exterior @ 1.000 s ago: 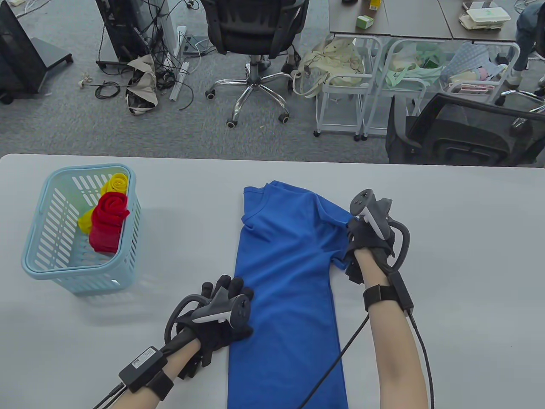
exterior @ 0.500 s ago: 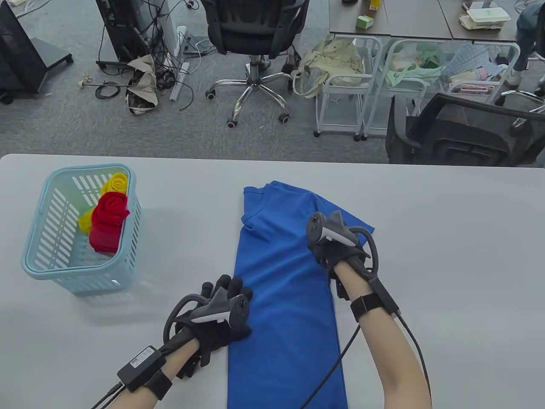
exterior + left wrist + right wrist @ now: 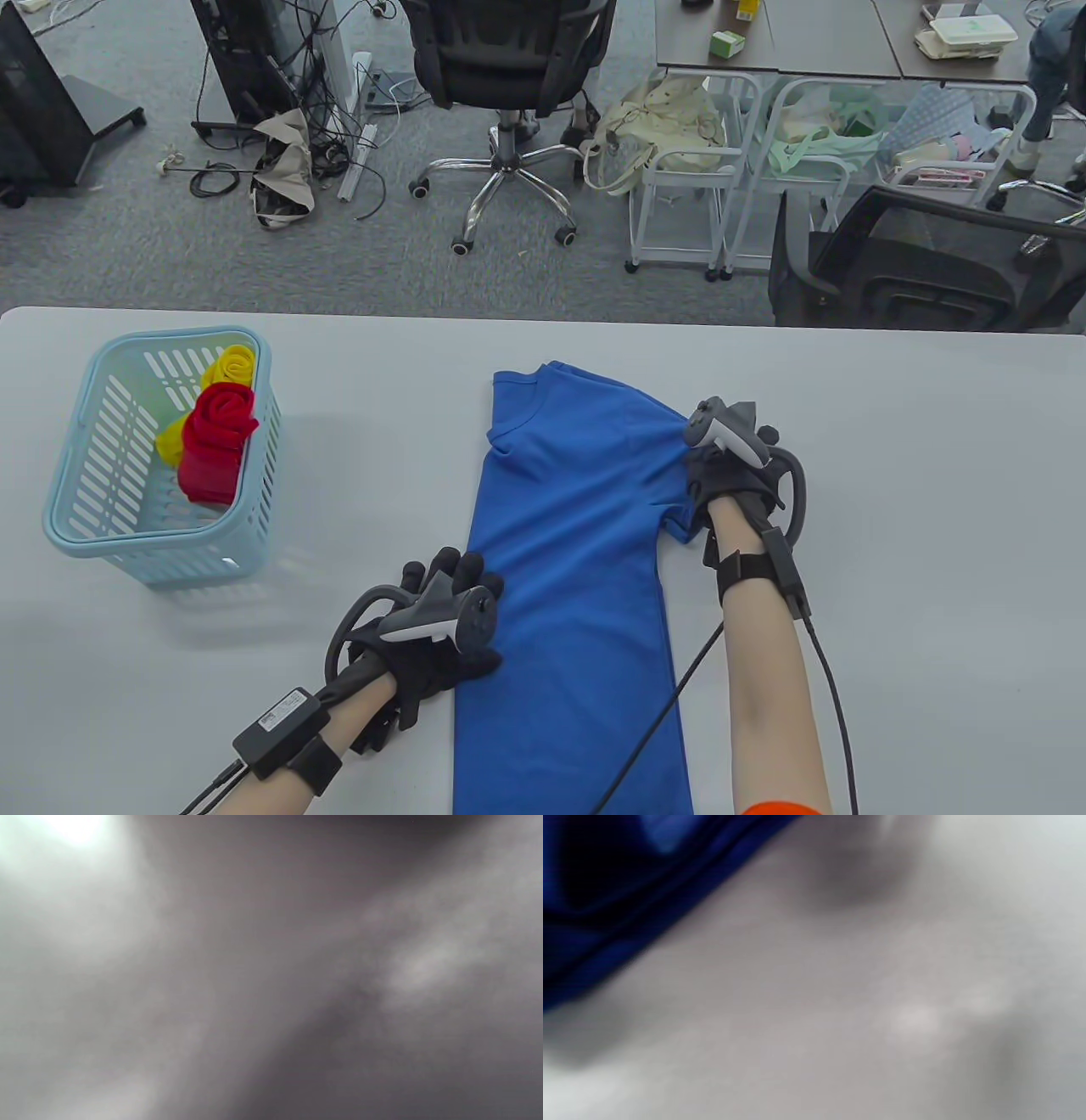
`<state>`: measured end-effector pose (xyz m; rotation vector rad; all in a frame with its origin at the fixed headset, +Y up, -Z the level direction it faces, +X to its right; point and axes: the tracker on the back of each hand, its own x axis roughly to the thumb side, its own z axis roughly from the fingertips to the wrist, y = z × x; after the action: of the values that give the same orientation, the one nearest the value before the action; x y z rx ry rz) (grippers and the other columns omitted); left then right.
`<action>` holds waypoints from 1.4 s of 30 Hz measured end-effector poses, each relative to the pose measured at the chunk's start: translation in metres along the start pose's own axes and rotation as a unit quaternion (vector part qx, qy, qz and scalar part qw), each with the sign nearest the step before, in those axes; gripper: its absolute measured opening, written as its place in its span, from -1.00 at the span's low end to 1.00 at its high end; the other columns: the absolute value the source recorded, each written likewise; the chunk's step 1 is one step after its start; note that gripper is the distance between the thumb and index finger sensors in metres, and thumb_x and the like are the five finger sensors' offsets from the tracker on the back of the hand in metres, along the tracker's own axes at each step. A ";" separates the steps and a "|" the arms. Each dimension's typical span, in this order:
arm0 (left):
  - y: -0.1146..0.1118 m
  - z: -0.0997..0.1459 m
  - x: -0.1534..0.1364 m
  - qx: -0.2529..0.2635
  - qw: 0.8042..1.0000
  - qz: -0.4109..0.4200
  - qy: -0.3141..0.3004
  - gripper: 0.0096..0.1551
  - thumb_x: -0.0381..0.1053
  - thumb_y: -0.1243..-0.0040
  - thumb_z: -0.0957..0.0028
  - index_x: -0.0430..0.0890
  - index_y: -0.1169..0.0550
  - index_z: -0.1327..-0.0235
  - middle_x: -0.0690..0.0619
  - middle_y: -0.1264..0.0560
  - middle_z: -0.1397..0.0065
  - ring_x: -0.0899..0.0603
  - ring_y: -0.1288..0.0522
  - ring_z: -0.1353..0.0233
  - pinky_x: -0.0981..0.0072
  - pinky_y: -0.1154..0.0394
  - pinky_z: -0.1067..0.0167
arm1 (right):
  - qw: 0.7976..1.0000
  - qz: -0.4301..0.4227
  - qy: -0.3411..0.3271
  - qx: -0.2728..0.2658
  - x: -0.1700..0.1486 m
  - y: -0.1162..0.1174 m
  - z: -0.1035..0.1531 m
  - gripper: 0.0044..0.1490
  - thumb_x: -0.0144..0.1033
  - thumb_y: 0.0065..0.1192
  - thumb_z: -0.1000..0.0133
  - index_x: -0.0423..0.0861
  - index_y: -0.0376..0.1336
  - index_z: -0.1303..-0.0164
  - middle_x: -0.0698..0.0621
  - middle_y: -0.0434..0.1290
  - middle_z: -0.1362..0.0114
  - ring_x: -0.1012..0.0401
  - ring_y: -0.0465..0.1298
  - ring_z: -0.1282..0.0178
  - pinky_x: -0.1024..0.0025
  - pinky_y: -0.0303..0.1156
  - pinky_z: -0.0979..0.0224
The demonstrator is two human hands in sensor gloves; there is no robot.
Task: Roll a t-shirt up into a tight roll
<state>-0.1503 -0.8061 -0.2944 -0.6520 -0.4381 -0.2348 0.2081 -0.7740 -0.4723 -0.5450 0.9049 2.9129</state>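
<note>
Blue t-shirt (image 3: 577, 543) lay flat at table centre. Left hand (image 3: 441, 632) pressed its left edge, fingers straight. Right hand (image 3: 730, 480) at right sleeve; grip could not be told.

Office, swivel chair (image 3: 509, 68), grey carpet (image 3: 127, 238), tangled cables (image 3: 331, 144), desks (image 3: 814, 42)

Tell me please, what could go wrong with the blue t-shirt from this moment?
1. The right hand is on the sleeve of the blue t-shirt, where the cloth is bunched; creases there could make a loose roll.
2. The left hand holds down only one edge, so the shirt might slide on the table.
3. The hem runs out of view at the table's near edge and may hang off.
</note>
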 end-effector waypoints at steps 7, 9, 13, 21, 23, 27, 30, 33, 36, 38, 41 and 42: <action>0.000 0.000 0.000 0.000 1.000 0.000 -0.001 0.03 0.52 0.79 0.27 0.12 0.64 -0.32 -0.04 0.70 -0.53 -0.31 0.60 -0.59 -0.33 0.42 -0.49 | 0.997 -0.050 0.022 -0.052 -0.028 -0.018 0.014 0.04 0.15 -0.08 -0.32 -0.07 -0.40 -0.77 -0.24 -0.34 -0.80 -0.27 -0.21 -0.76 -0.23 -0.14 -0.63; 0.000 0.000 0.000 0.000 1.000 0.000 -0.001 0.03 0.52 0.79 0.27 0.12 0.64 -0.32 -0.05 0.70 -0.53 -0.31 0.60 -0.59 -0.33 0.42 -0.49 | 0.997 -0.065 0.002 -0.037 -0.026 -0.016 0.014 0.07 0.16 0.01 -0.29 -0.06 -0.35 -0.77 -0.22 -0.23 -0.80 -0.23 -0.07 -0.74 -0.20 -0.06 -0.61; 0.000 0.000 0.000 0.000 1.000 0.000 -0.001 0.03 0.52 0.79 0.27 0.12 0.64 -0.32 -0.05 0.70 -0.53 -0.31 0.60 -0.59 -0.33 0.42 -0.49 | 0.998 -0.028 0.014 -0.057 -0.014 -0.012 0.012 0.03 0.09 0.11 -0.26 -0.01 -0.28 -0.76 -0.19 -0.13 -0.74 -0.12 0.07 -0.63 -0.14 0.00 -0.59; 0.001 0.000 0.000 0.000 1.000 0.000 0.000 0.03 0.52 0.79 0.27 0.12 0.64 -0.32 -0.05 0.70 -0.54 -0.31 0.59 -0.60 -0.33 0.41 -0.50 | 0.995 -0.004 0.002 -0.101 0.007 -0.020 0.020 -0.44 -0.15 0.19 -0.29 0.04 0.15 -0.49 -0.01 0.39 -0.42 0.16 0.52 -0.24 0.03 0.35 -0.44; 0.001 0.000 0.000 -0.001 1.000 0.000 0.001 0.03 0.52 0.78 0.27 0.12 0.64 -0.32 -0.04 0.70 -0.54 -0.31 0.59 -0.60 -0.33 0.41 -0.50 | 0.993 -0.055 -0.013 -0.099 0.005 -0.030 0.027 -0.48 -0.17 0.17 -0.30 0.01 0.17 -0.46 -0.03 0.41 -0.39 0.16 0.53 -0.21 0.03 0.37 -0.42; 0.001 -0.001 0.000 -0.001 1.000 0.000 0.000 0.03 0.52 0.78 0.27 0.12 0.64 -0.32 -0.05 0.69 -0.54 -0.32 0.59 -0.60 -0.34 0.41 -0.49 | 0.976 -0.167 -0.102 -0.098 0.012 -0.060 0.063 -0.47 -0.17 0.18 -0.29 -0.03 0.18 -0.45 -0.04 0.43 -0.37 0.18 0.56 -0.18 0.04 0.41 -0.38; 0.001 -0.001 0.000 -0.001 1.000 -0.001 0.000 0.03 0.52 0.78 0.27 0.12 0.64 -0.32 -0.05 0.69 -0.54 -0.32 0.58 -0.60 -0.34 0.40 -0.50 | 0.946 -0.240 -0.210 -0.062 0.034 -0.074 0.095 -0.44 -0.16 0.14 -0.29 -0.08 0.19 -0.47 -0.06 0.45 -0.36 0.17 0.58 -0.16 0.05 0.43 -0.34; 0.001 -0.001 0.000 -0.001 1.000 -0.002 0.001 0.03 0.52 0.78 0.27 0.12 0.63 -0.32 -0.05 0.69 -0.54 -0.32 0.58 -0.60 -0.34 0.40 -0.50 | 0.925 -0.239 -0.294 -0.027 0.054 -0.078 0.121 -0.22 0.06 -0.04 -0.30 -0.16 0.10 -0.61 -0.10 0.45 -0.39 0.08 0.61 -0.20 0.02 0.44 -0.33; 0.001 -0.001 0.001 0.000 1.000 -0.002 0.002 0.03 0.52 0.78 0.26 0.12 0.63 -0.33 -0.05 0.69 -0.54 -0.31 0.58 -0.61 -0.33 0.40 -0.50 | 0.935 -0.178 -0.303 -0.055 0.065 -0.077 0.137 -0.25 0.03 -0.07 -0.31 -0.11 0.08 -0.64 -0.13 0.39 -0.50 -0.03 0.54 -0.33 -0.06 0.37 -0.40; 0.001 -0.001 0.001 0.000 1.000 -0.002 0.002 0.03 0.52 0.78 0.27 0.12 0.63 -0.33 -0.05 0.69 -0.54 -0.31 0.57 -0.61 -0.33 0.40 -0.50 | 0.947 -0.118 -0.290 -0.074 0.069 -0.069 0.138 -0.26 -0.01 -0.07 -0.30 -0.08 0.07 -0.66 -0.17 0.31 -0.60 -0.11 0.46 -0.47 -0.12 0.30 -0.45; 0.001 -0.001 0.001 0.000 1.000 -0.002 0.002 0.03 0.52 0.78 0.27 0.12 0.63 -0.33 -0.05 0.69 -0.54 -0.31 0.57 -0.61 -0.33 0.39 -0.50 | 0.957 -0.026 -0.286 -0.045 0.076 -0.039 0.133 -0.24 -0.05 -0.08 -0.30 -0.10 0.04 -0.70 -0.25 0.09 -0.74 -0.25 0.20 -0.68 -0.20 0.18 -0.52; 0.001 -0.001 0.001 0.000 1.000 -0.002 0.002 0.03 0.52 0.78 0.26 0.12 0.63 -0.33 -0.05 0.68 -0.54 -0.31 0.57 -0.61 -0.33 0.39 -0.50 | 0.953 0.025 -0.303 -0.003 0.079 -0.024 0.129 -0.18 -0.02 -0.13 -0.31 -0.12 -0.06 -0.75 -0.27 -0.04 -0.77 -0.28 0.07 -0.73 -0.22 0.12 -0.55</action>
<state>-0.1493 -0.8055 -0.2952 -0.6512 -0.4353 -0.2408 0.0966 -0.6874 -0.4137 0.3711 0.8140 2.8347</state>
